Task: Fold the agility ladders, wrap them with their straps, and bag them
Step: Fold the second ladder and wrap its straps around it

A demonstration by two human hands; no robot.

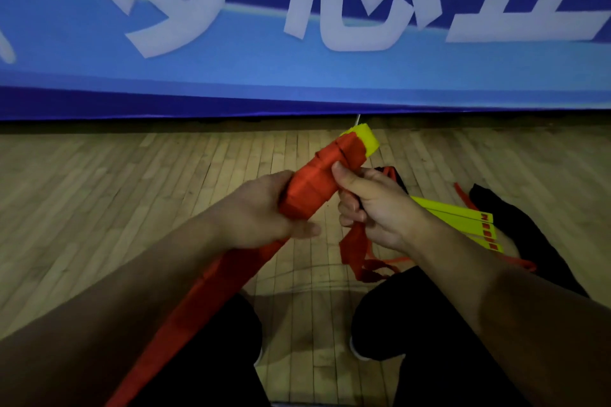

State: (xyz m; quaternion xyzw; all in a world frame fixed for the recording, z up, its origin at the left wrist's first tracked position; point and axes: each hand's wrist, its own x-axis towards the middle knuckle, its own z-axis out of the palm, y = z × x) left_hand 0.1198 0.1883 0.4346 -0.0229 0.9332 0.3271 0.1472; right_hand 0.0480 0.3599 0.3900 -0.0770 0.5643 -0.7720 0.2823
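The wrapping stage is under way on one ladder. A folded bundle [334, 172] of flat yellow rungs is held in the air above the wooden floor [165, 175], its middle already bound in several turns of flat red strap [211, 277], with only the bright yellow end showing at the top. The turns look snug and overlap, giving the bundle a faceted, stick-like shape.

The left hand [264, 211] has its fingers curled round the lower part of the bundle and holds it; the strap runs down from under this hand toward the lower left. The right hand [373, 205] presses its thumb on the wrapped part while its curled fingers hold a loose run of red strap that hangs in a limp loop below.

On the floor behind the right hand lies a second ladder [463, 221]: stiff yellow slats with small red marks, fanned rather than squared up, with thin red cord around it. Beside it, toward the right edge, lies soft black cloth [515, 228], probably the bag.

So by my reading, finishing this wrap, securing it, gathering the second ladder and bagging are all left.
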